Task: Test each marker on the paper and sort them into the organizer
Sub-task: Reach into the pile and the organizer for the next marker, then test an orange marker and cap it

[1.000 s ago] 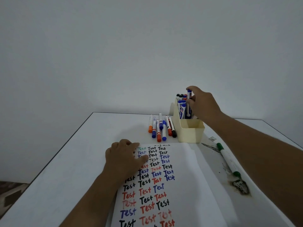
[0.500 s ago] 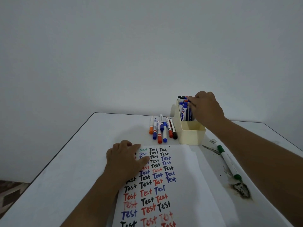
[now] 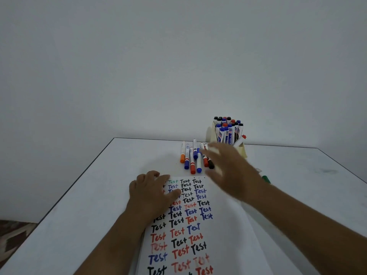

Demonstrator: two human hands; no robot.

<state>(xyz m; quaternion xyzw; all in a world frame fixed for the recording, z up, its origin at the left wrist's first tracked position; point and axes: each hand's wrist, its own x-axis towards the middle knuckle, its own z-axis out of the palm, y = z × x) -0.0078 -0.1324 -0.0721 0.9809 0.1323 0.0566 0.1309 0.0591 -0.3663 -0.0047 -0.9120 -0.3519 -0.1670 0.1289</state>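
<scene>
Looks like a plain room in a home or a small office, though hard to tell which. Bare pale wall behind a white table pushed up against it. Patterned brown floor or rug at the lower left. On the table, a cream desk organizer packed with markers and a sheet of paper covered in handwritten "Test".

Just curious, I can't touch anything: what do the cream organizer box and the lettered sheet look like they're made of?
The organizer looks like matte cream plastic: one even colour, thin rigid walls, though it is mostly hidden. The sheet looks like plain white paper: thin, flat, uncoated, with marker ink sitting slightly soft-edged on it.
</scene>
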